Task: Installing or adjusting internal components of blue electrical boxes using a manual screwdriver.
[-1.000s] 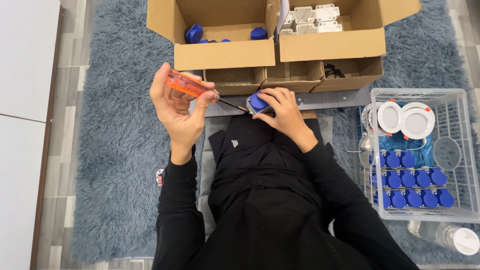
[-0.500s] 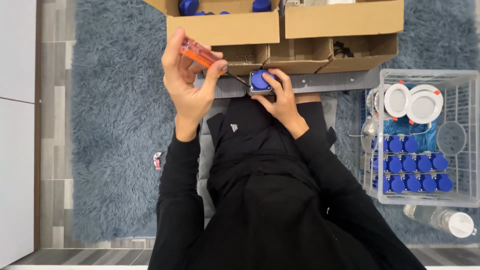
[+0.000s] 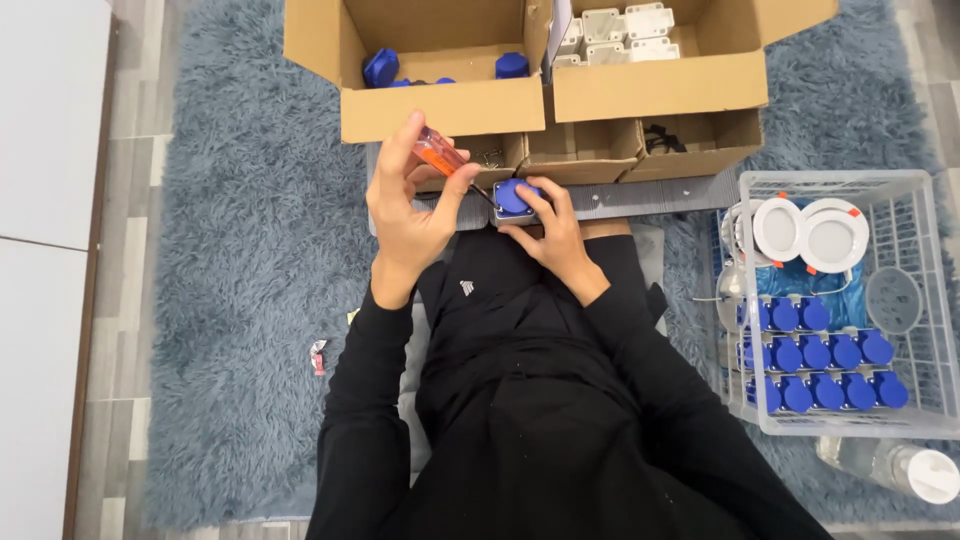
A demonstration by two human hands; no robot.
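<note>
My left hand (image 3: 410, 210) grips an orange-handled screwdriver (image 3: 440, 157), its dark shaft slanting down to the right. The tip meets a blue round socket part (image 3: 516, 197) on a small grey base. My right hand (image 3: 553, 232) holds that blue part steady from the right and below, on the edge of a grey ridged board (image 3: 640, 197) above my lap. Black sleeves cover both arms.
Cardboard boxes stand ahead: one (image 3: 440, 115) with blue parts, one (image 3: 650, 85) with white-grey housings, small compartments below. A white wire basket (image 3: 935, 300) at right holds several blue caps and two round white lamps. A clear bottle (image 3: 890, 465) lies beside it. Blue shaggy rug (image 3: 250, 300) underneath.
My view has shifted a little, so the boxes sit lower in frame. The left hand with the screwdriver has turned slightly; the right hand stays on the blue part.
</note>
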